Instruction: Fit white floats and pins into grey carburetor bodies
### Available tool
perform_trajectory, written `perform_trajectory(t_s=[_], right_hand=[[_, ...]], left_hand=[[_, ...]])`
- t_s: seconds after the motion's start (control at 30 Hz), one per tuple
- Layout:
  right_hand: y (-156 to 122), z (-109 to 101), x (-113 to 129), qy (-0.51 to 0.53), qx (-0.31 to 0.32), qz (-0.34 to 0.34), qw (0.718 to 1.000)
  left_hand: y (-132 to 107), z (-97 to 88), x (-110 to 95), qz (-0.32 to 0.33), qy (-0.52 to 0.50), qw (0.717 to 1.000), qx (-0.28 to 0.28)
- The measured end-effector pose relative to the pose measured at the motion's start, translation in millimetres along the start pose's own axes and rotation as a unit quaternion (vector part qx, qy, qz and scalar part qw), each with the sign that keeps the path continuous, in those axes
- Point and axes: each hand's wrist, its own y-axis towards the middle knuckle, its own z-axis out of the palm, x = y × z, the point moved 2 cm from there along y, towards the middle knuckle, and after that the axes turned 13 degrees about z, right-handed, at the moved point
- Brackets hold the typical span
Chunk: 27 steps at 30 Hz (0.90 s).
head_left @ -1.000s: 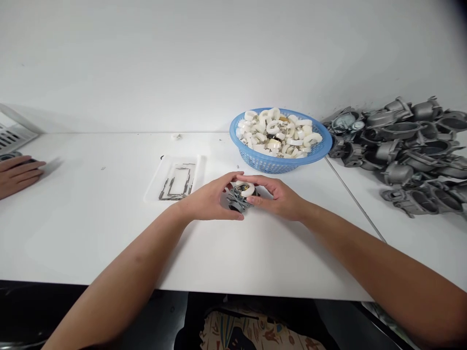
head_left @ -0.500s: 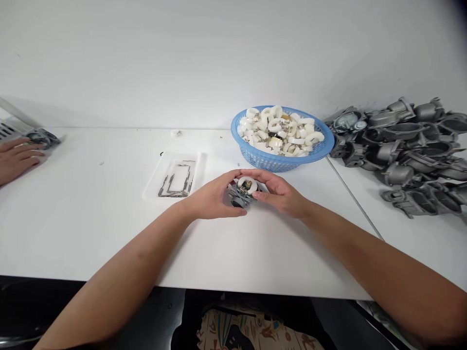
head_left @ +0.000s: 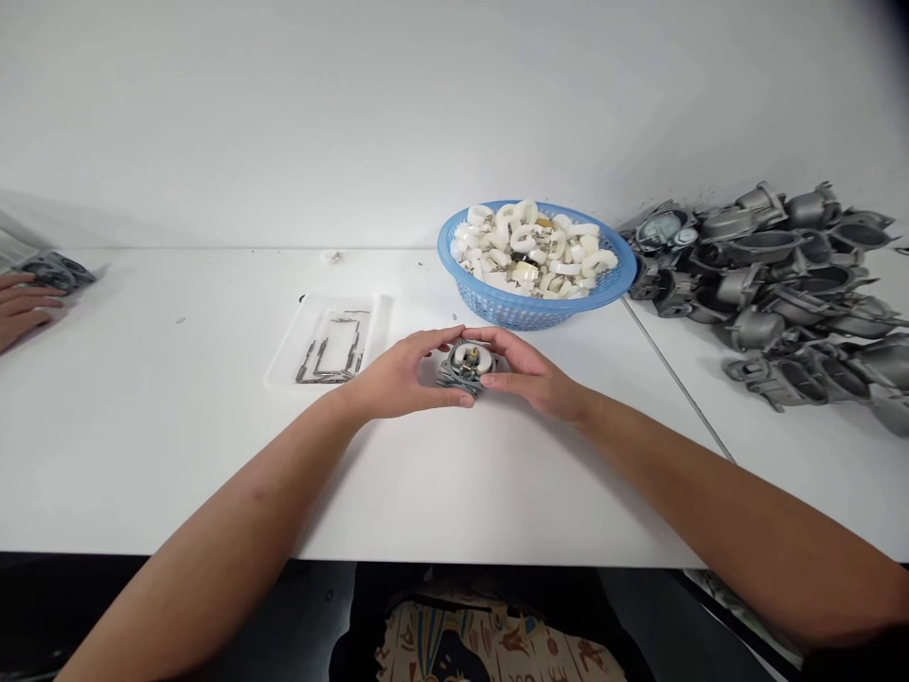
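Between my two hands is a grey metal carburetor body with a white ring-like float seated in its top and a small brass piece at the centre. My left hand curves round its left side, thumb at the front. On the other side my right hand grips it, thumb at the near edge of the float. The fingers of both hands meet behind the part. Left of my hands lies a white tray holding several thin metal pins.
A blue basket heaped with white floats stands behind my hands. Several grey carburetor bodies are piled at the right, past a table seam. At far left, another person's hand touches a similar metal part.
The carburetor body has tipped in my hands, so the float's open top faces me more. Its round opening at the front no longer shows. The whole view has shifted slightly.
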Motion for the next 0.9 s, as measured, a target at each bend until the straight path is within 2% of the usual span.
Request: perform_trajectory(t_s=[0.1, 0.23, 0.4, 0.6, 0.9], right_hand=[[0, -2, -3, 0.006, -0.017, 0.011, 1.0], [-1, -2, -1, -0.031, -0.009, -0.002, 0.999], [-2, -2, 2, -0.046, -0.04, -0.024, 0.998], [-1, -1, 0, -0.047, -0.023, -0.013, 0.999], [-3, -4, 8, -0.054, -0.1, 0.033, 0.993]], left_hand=[[2, -0.5, -3, 0.012, -0.007, 1.0, 0.014], [0, -0.6, 0, -0.01, 0.0, 1.0, 0.003], [-1, -0.3, 1, -0.017, -0.02, 1.0, 0.001], [2, -2.1, -3, -0.028, -0.04, 0.999, 0.017], [0, -1.8, -6, -0.047, -0.004, 0.999, 0.004]])
